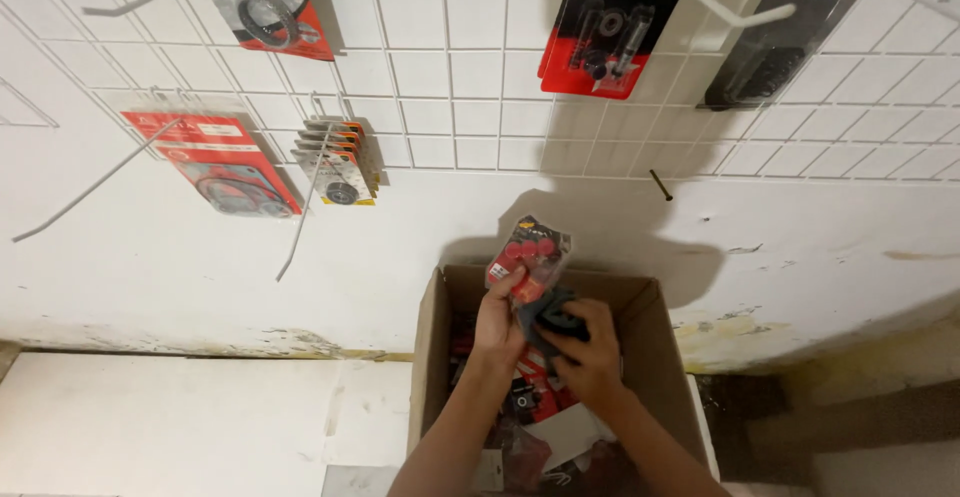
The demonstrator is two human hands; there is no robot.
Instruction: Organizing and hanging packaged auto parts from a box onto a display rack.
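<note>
I see the clear packet of red parts (530, 247) pinched at its lower edge by the left hand (500, 317), fingers closed on it, the packet standing up above the grip and tilted a little. Just right of that grip, touching it, the right hand (590, 352) is closed around a dark bundle of packets (552, 315), fingers wrapped over its top. Both hands sit over the open cardboard box (660, 327), directly below them, which holds more red and black packets (535, 397) loosely heaped. Above and behind the grip runs a white wire grid panel (450, 67) on the wall, with carded parts hung on hooks: 1 red card (612, 22) straight above, a small stack of cards (340, 162) up to the left, and a bare hook (660, 185) just above right.
</note>
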